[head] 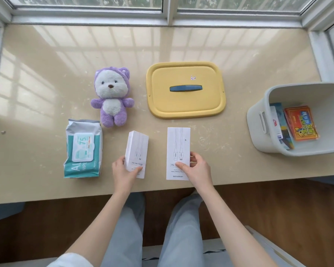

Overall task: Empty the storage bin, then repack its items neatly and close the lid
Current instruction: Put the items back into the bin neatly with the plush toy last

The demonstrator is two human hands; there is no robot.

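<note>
The grey storage bin (258, 120) stands open at the right of the beige table and holds an orange packet (300, 123) and a blue-and-white box (280, 124). Its yellow lid (185, 105) with a blue handle lies flat at the centre back. My left hand (123, 170) grips a white cable box (137, 151) tilted above the table. My right hand (196, 168) pinches a second white cable box (178, 149) lying flat near the front edge. A purple plush bear (112, 97) and a teal pack of wipes (83, 149) lie to the left.
The beige table (46, 74) runs under a window with white frames (168, 14) at the back and sides. Its front edge lies just under my wrists, with wooden floor and my legs below.
</note>
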